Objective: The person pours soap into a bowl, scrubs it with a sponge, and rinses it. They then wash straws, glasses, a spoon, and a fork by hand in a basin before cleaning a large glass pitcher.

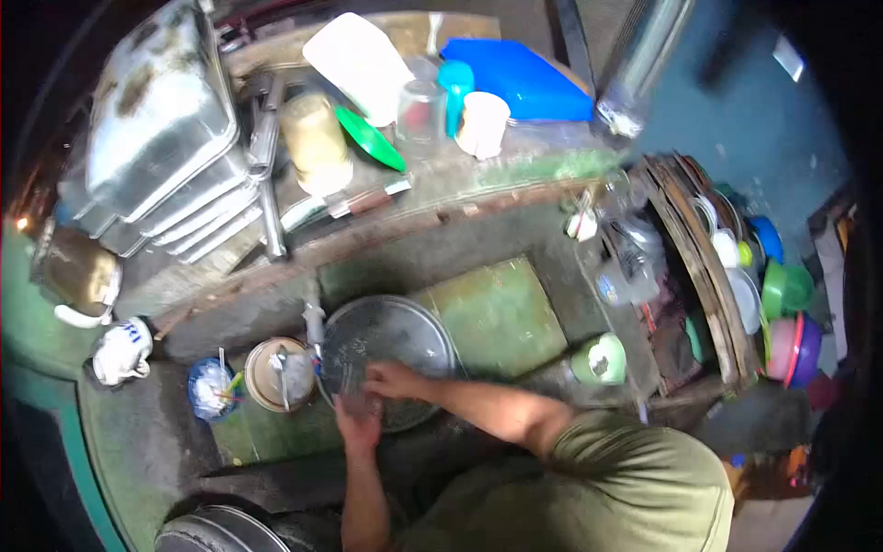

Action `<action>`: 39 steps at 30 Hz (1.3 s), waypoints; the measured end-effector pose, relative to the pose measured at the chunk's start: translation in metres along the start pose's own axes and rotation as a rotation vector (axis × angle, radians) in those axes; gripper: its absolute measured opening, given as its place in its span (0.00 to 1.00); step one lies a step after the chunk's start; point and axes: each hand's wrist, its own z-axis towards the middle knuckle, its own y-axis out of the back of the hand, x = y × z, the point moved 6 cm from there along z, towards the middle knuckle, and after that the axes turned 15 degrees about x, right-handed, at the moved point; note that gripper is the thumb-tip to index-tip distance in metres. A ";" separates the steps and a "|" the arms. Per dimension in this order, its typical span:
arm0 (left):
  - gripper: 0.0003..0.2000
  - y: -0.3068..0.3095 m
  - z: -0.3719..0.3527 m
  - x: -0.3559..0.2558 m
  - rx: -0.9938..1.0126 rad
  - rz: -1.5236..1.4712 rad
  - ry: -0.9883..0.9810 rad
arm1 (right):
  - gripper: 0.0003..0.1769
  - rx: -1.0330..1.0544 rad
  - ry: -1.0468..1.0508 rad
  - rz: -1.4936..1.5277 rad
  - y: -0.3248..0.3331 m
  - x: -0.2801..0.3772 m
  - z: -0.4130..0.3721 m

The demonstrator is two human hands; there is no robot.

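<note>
My left hand (358,421) is closed on a see-through, glass-like object (352,386) at the near left part of a wide dark basin (395,322). Its exact shape is blurred. My right hand (395,379) reaches in from the right over the basin, fingers curled in against the same object; whatever lies inside them is hidden. Water seems to stand in the basin. Just left of it is a round pale container (267,385) with a metal spoon-like utensil across it. Farther left, a blue bowl (204,382) holds white stuff and utensils.
A ledge behind carries stacked metal pans (166,120), a tan container (313,138), a green lid (370,138), a white cup (483,124) and a blue tray (524,78). A light-green cup (602,359) stands right, beside a wooden rack (699,267). A white mug (122,351) sits left.
</note>
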 end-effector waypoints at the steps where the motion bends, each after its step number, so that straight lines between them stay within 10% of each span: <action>1: 0.21 -0.001 -0.008 0.007 -0.026 0.144 0.039 | 0.12 0.019 -0.103 0.367 0.004 -0.025 -0.015; 4: 0.22 -0.089 -0.022 0.036 -0.029 0.594 0.203 | 0.12 -0.123 -0.211 1.183 0.024 -0.039 -0.099; 6: 0.23 -0.111 -0.022 0.067 0.115 0.674 0.260 | 0.22 0.093 0.094 1.558 0.029 -0.115 -0.123; 10: 0.23 -0.146 -0.028 0.112 0.317 0.726 0.441 | 0.18 -0.074 0.347 1.703 0.108 -0.117 -0.202; 12: 0.22 -0.143 -0.035 0.124 0.263 0.789 0.464 | 0.21 -0.498 0.358 1.442 0.167 -0.104 -0.242; 14: 0.20 -0.130 -0.039 0.126 0.153 0.879 0.448 | 0.22 0.008 0.833 1.769 0.219 -0.044 -0.255; 15: 0.20 -0.124 -0.043 0.127 0.108 0.891 0.454 | 0.22 -0.064 1.106 2.234 0.260 -0.054 -0.254; 21: 0.14 -0.072 -0.062 0.133 -0.069 0.768 0.380 | 0.22 -0.109 1.259 1.363 0.372 0.071 -0.270; 24: 0.14 -0.026 -0.064 0.115 -0.229 0.769 0.242 | 0.21 -0.472 1.082 1.587 0.395 0.024 -0.242; 25: 0.14 -0.016 -0.058 0.105 -0.299 0.805 0.204 | 0.25 -0.226 1.161 1.681 0.392 0.023 -0.235; 29: 0.15 0.054 -0.023 0.065 -0.370 1.068 0.077 | 0.24 -0.408 1.055 1.924 0.402 -0.033 -0.219; 33: 0.24 0.027 0.015 0.030 -0.203 1.945 0.081 | 0.21 -0.497 1.163 1.580 0.426 -0.096 -0.237; 35: 0.29 0.025 0.034 0.032 -0.210 2.153 0.346 | 0.24 -0.235 0.870 1.825 0.368 -0.049 -0.244; 39: 0.26 0.056 0.068 0.023 -0.106 2.320 0.575 | 0.29 -0.750 0.375 1.492 0.274 -0.071 -0.269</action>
